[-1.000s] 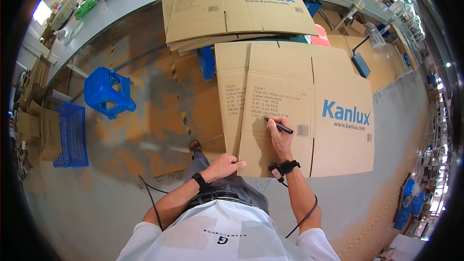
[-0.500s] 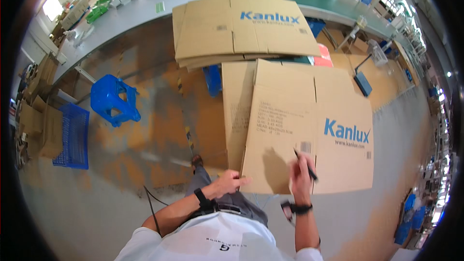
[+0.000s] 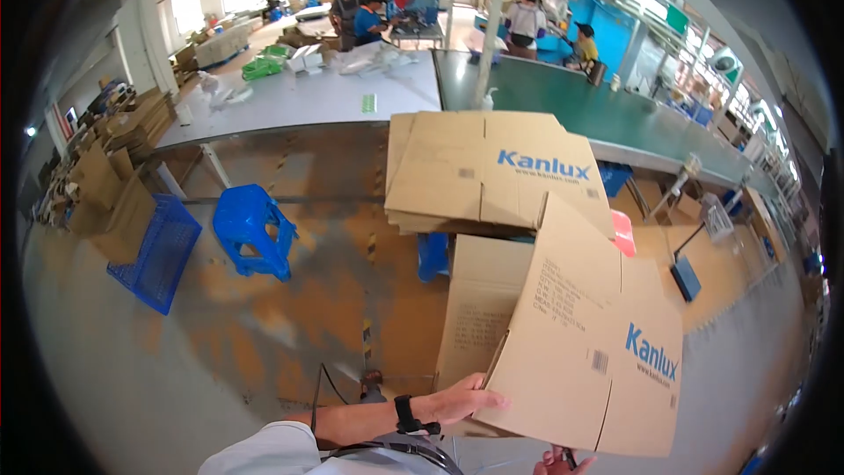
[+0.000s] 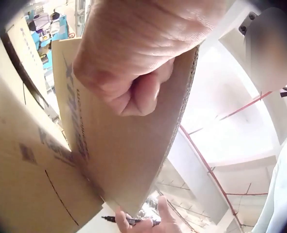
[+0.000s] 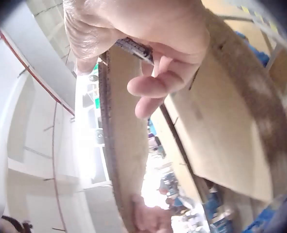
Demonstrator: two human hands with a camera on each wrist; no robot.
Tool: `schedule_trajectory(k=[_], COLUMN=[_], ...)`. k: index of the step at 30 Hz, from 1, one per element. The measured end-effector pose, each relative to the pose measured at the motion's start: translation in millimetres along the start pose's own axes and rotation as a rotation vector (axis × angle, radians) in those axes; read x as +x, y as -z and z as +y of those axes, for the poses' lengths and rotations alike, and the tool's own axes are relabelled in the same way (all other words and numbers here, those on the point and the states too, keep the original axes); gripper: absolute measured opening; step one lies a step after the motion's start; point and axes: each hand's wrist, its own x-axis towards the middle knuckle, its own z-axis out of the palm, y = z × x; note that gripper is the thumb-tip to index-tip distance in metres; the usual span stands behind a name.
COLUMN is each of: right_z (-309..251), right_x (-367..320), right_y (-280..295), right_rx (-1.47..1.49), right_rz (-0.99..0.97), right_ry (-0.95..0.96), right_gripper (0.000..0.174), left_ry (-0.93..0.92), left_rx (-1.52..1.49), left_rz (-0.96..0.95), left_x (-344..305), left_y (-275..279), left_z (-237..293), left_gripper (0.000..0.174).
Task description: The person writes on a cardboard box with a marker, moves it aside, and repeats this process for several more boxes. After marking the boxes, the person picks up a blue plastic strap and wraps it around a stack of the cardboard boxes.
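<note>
A flattened cardboard carton [image 3: 563,378] with blue Kanlux print is tilted up over a second flat carton [image 3: 483,295]. My left hand [image 3: 462,400] grips its left edge, thumb on the printed face. At its near edge is my right hand [image 3: 556,464], partly hidden by the board in the head view. The right wrist view shows the board's edge [image 5: 107,131] between right thumb and fingers. Held in the same hand is a black marker [image 4: 115,219], its dark tip pointing out past the fingers in the left wrist view.
Another stack of flat cartons [image 3: 479,167] lies just beyond. A blue stool [image 3: 251,229] and a blue crate [image 3: 158,255] stand to the left. Behind run a white table [image 3: 299,101] and a green-topped bench [image 3: 545,92]. Several people work in the background.
My right hand has left the printed face and moved down to the near edge with the marker. The top carton has lifted and turned off the one below. The head view has risen.
</note>
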Motion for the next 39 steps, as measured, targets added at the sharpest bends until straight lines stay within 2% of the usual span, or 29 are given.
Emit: schedule_trajectory(k=[3, 6, 7, 10, 13, 16, 17, 18, 22, 24, 27, 29, 30, 31, 32, 33, 34, 35, 36, 38, 39], right_z=[-2, -6, -3, 3, 16, 25, 35, 47, 87, 94, 100, 100, 98, 97, 96, 93, 98, 99, 92, 81, 76], right_x=[40, 64, 71, 73, 109, 124, 118, 116, 109, 71, 56, 41, 39, 42, 43, 52, 60, 64, 65, 74, 80], right_y=[-15, -37, -48, -131, -189, -232, -243, -239, -184, -185, -154, -145, -134, -122, -107, -88, -83, -87, -88, -92, -90], right_rx=[-0.049, -0.012, -0.056, -0.186, -0.113, -0.495, -0.587, -0.666, -0.866, -0.887, -0.920, -0.901, -0.900, -0.889, -0.876, -0.757, -0.678, -0.611, -0.677, -0.779, -0.820], right_rz=[0.057, -0.098, -0.109, -0.127, -0.250, -0.403, -0.407, -0.398, -0.330, -0.253, -0.167, -0.050, -0.056, -0.058, -0.048, 0.041, 0.028, 0.028, 0.010, -0.023, -0.042], right_ry=[0.162, 0.073, 0.098, 0.194, 0.259, 0.260, 0.262, 0.317, 0.242, 0.201, 0.153, 0.109, 0.113, 0.124, 0.131, 0.006, 0.100, 0.189, 0.205, 0.268, 0.319], right_gripper=[0.031, 0.024, 0.025, 0.025, 0.032, 0.025, 0.033, 0.035, 0.035, 0.028, 0.032, 0.033, 0.032, 0.032, 0.032, 0.037, 0.034, 0.035, 0.037, 0.038, 0.036], left_ry=[-0.041, -0.065, -0.087, -0.153, -0.252, -0.284, -0.298, -0.314, -0.246, -0.098, -0.112, -0.070, -0.048, -0.125, -0.129, -0.126, -0.063, -0.046, -0.101, -0.216, -0.269], left_rx=[0.089, 0.155, 0.151, 0.102, -0.005, 0.051, 0.009, -0.035, 0.268, 0.360, 0.224, 0.266, 0.288, 0.364, 0.593, 0.825, 1.126, 1.299, 1.244, 1.176, 1.100], left_rz=[0.008, 0.053, 0.068, 0.122, 0.223, 0.343, 0.334, 0.320, 0.420, 0.731, 0.792, 0.772, 0.757, 0.919, 1.031, 1.124, 1.240, 1.378, 1.387, 1.267, 1.131], left_x=[-14, -19, -20, -24, -18, 0, 12, 28, 91, 125, 153, 151, 150, 153, 158, 161, 153, 144, 133, 108, 92], left_y=[9, 32, 40, 62, 82, 124, 144, 169, 280, 324, 351, 372, 377, 378, 399, 423, 416, 405, 396, 371, 357], left_z=[23, 36, 43, 74, 104, 148, 159, 168, 210, 223, 253, 257, 252, 246, 239, 234, 240, 236, 233, 217, 194], left_gripper=[0.042, 0.044, 0.044, 0.044, 0.041, 0.040, 0.040, 0.041, 0.027, 0.026, 0.031, 0.034, 0.036, 0.043, 0.046, 0.051, 0.059, 0.061, 0.056, 0.048, 0.041])
